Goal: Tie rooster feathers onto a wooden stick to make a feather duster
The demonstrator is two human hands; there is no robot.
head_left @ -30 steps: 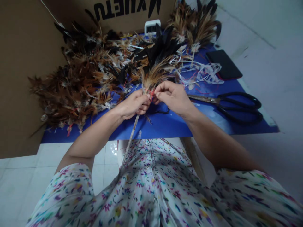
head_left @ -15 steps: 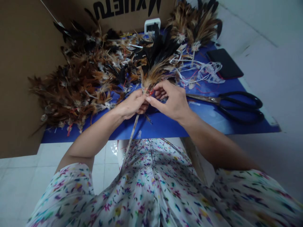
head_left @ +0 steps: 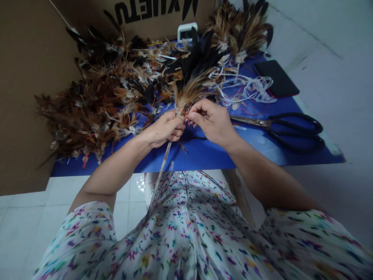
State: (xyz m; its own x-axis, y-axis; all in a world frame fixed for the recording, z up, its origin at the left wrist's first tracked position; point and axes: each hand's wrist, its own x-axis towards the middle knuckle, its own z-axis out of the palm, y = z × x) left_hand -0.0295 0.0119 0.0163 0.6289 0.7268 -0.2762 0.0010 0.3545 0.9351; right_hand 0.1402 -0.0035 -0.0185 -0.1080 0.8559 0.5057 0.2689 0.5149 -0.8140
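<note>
My left hand (head_left: 167, 128) is closed around the base of a feather bundle (head_left: 190, 85), which has long black feathers at the top and tan ones lower down. A thin pale stick (head_left: 161, 169) runs from below that hand toward my lap. Red string (head_left: 187, 116) shows at the base of the bundle, beside my left thumb. My right hand (head_left: 211, 120) pinches this string between thumb and forefinger, just right of the bundle. The fingers of my left hand partly hide where feathers and stick meet.
A large heap of brown feathers (head_left: 96, 93) covers the left of the blue table (head_left: 140, 163). Black-handled scissors (head_left: 271, 123), a dark phone (head_left: 276, 77) and tangled white ribbon (head_left: 256, 89) lie at right. Behind stand a small white device (head_left: 187, 32), more feather bundles (head_left: 239, 31) and a cardboard box (head_left: 163, 23).
My right thumb and forefinger have closed together on the red string, moving slightly away from my left thumb. The tips of the black feathers have tilted a little to the right.
</note>
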